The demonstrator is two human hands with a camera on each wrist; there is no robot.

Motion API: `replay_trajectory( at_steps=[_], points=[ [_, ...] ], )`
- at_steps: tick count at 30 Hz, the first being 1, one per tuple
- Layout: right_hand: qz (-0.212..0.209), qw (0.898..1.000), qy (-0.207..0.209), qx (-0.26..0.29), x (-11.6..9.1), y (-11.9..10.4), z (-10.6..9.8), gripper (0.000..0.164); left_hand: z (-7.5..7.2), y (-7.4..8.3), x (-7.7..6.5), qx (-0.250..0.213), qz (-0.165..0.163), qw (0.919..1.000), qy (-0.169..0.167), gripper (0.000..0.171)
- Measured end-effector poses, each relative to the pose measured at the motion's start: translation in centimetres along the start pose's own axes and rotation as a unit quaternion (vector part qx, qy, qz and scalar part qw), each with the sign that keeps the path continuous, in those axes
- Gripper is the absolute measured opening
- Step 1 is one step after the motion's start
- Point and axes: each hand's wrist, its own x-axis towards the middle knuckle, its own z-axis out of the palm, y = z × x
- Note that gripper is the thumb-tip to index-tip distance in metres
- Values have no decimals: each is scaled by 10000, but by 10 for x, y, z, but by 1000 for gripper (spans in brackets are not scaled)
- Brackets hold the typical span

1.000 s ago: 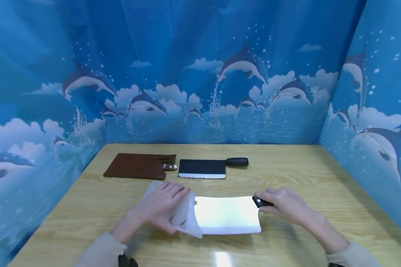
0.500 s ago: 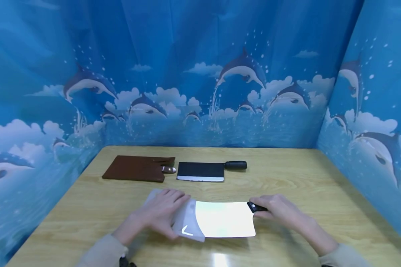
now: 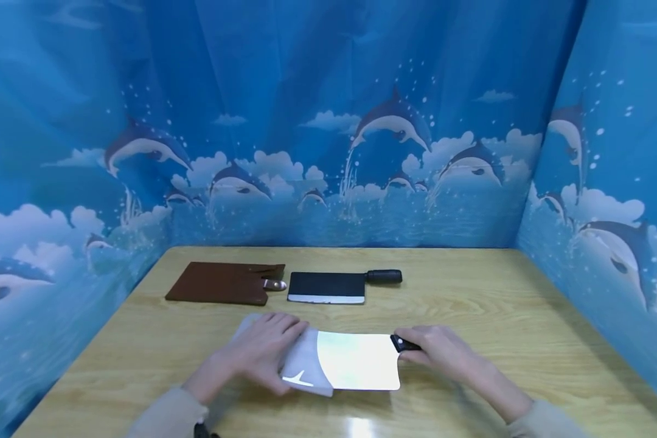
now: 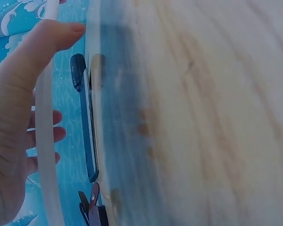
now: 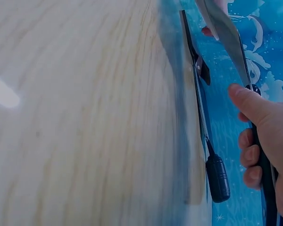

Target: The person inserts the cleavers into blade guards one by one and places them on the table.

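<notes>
My right hand (image 3: 440,353) grips the black handle (image 3: 405,344) of a cleaver, its shiny blade (image 3: 358,362) held level over the table. The blade's left part is inside a translucent white blade sheath (image 3: 306,365). My left hand (image 3: 265,350) holds that sheath, with the thumb on the near side and the fingers over the far side. In the left wrist view the sheath (image 4: 46,141) runs as a thin pale strip between thumb and fingers. The right wrist view has the cleaver handle (image 5: 264,183) wrapped by my right fingers.
Farther back on the wooden table (image 3: 460,292) lies a second cleaver (image 3: 326,286) with a dark blade and black handle. Left of it rests a brown leather sheath (image 3: 219,283) with a snap strap. A blue dolphin-print curtain (image 3: 306,121) stands behind and at the sides.
My right hand has moved left with the cleaver, and more of the blade is now inside the sheath. My left hand stays nearly in place. The head view has tilted slightly.
</notes>
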Motion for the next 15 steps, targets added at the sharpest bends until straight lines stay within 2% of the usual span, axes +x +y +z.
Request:
replay_trajectory(
  at_steps=[6, 15],
  points=[
    [77, 9997, 210, 51, 9, -7, 7, 29, 0, 2, 5, 47, -89, 9999, 85, 103],
    [218, 9989, 404, -80, 26, -12, 11, 31, -6, 9, 22, 185, -210, 9996, 98, 103]
  ],
)
